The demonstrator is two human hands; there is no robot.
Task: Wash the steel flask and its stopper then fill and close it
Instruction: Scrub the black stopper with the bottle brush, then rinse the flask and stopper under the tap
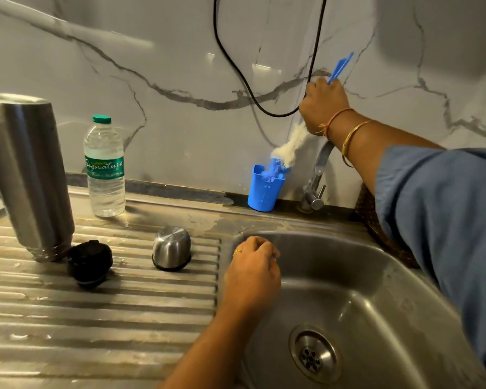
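Holding a bottle brush (pixel 285 153), apparently dipping into the blue cup (pixel 264 189).

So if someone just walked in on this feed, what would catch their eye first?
Probably the right hand raised at the back wall, gripping a blue-handled brush whose bristles sit at the blue cup beside the tap. Next, the steel flask standing mouth-down on the drainboard at far left, with its black stopper and steel cap beside it. The left hand rests on the sink edge.
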